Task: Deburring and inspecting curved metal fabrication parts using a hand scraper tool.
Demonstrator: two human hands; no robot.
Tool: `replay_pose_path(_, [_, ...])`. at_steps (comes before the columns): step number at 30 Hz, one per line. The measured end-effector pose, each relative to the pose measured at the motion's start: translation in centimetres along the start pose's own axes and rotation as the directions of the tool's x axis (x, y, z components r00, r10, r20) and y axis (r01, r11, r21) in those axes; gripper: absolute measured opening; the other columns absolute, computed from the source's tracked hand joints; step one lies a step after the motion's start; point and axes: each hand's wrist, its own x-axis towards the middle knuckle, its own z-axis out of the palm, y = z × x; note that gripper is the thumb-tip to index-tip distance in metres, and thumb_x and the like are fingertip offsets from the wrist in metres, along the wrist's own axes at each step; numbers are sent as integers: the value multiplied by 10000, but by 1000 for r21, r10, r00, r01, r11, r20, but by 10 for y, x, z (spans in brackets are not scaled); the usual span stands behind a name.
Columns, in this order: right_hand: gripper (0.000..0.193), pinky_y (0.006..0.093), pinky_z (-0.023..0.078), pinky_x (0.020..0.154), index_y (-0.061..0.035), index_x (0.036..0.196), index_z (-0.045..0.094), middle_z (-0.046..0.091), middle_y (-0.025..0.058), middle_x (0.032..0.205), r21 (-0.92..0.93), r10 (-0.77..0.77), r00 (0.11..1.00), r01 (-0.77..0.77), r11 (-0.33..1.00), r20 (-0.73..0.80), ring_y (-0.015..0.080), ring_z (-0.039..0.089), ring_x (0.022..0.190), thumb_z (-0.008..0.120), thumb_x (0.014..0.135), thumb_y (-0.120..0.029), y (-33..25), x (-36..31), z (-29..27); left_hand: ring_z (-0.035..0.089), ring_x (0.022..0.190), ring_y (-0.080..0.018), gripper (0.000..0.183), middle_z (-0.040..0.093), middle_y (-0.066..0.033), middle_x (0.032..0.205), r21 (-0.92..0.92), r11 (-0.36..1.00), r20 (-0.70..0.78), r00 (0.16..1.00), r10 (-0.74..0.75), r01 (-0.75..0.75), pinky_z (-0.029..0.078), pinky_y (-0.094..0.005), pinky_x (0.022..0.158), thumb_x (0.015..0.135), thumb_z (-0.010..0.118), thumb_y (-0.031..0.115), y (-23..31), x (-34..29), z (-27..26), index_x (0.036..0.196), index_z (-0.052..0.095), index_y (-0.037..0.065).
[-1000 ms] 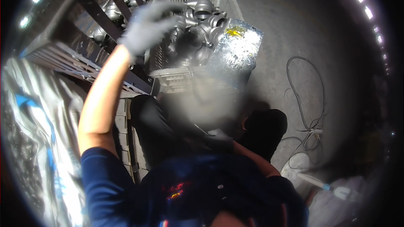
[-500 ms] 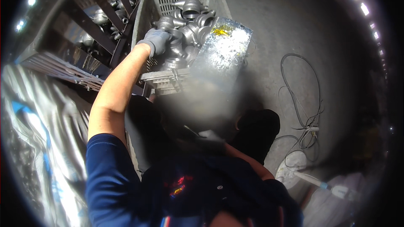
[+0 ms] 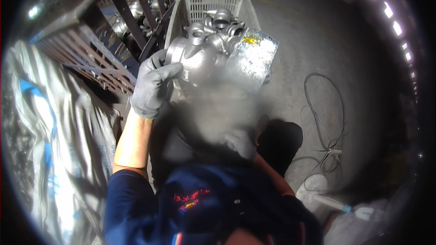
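Note:
Gripped by its threaded end, a grey metal pipe fitting (image 3: 197, 66) with a round body and a short side outlet is in my gloved left hand (image 3: 152, 84). The fitting is held up in front of a grey plastic crate (image 3: 252, 13), where several similar castings (image 3: 222, 18) are piled. My gloved right hand (image 3: 240, 144) is low, close to my lap. A grey blur partly covers it, so its fingers and anything in them cannot be made out.
A shiny metal plate (image 3: 259, 54) with a yellow smear leans over the crate's right side. Left is a barred metal bin (image 3: 97, 59) holding more castings, with white plastic sheeting (image 3: 68, 140) below it. A looped cable (image 3: 343, 109) and a long-handled tool (image 3: 334, 203) are at right.
My left hand, earlier reaching into the crate, has come back toward me holding a fitting. My right hand has shifted slightly; the thin rod seen by it before no longer shows.

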Motion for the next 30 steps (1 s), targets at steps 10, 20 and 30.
replay_pose_path(10, [93,188,240,443,-47,875,536,360,-69,568,337,-362,928,316,887,82,18,299,487,459,896,-93,-36,-8,8,551,1081,-262,512,543,-164,1197,-499,832,83,969,-232,241,448,-403,932,801,480,123,-63,-61,11,1270,411,-70])
replay_pose_path(20, [92,187,236,450,-75,897,563,367,-75,584,317,-263,958,216,924,113,16,290,499,508,895,-148,-23,-11,15,546,1089,-263,485,522,-144,1232,-533,744,215,915,-341,402,466,-434,897,841,436,127,-75,-73,17,1309,392,4])
replay_pose_path(30, [130,183,234,433,-46,856,593,391,-66,556,155,-592,798,602,783,-113,20,312,472,521,888,-150,-21,-8,23,570,1001,-244,408,531,-139,1173,-631,601,214,855,-473,490,491,-404,857,898,394,87,-85,-74,18,1296,387,-3])
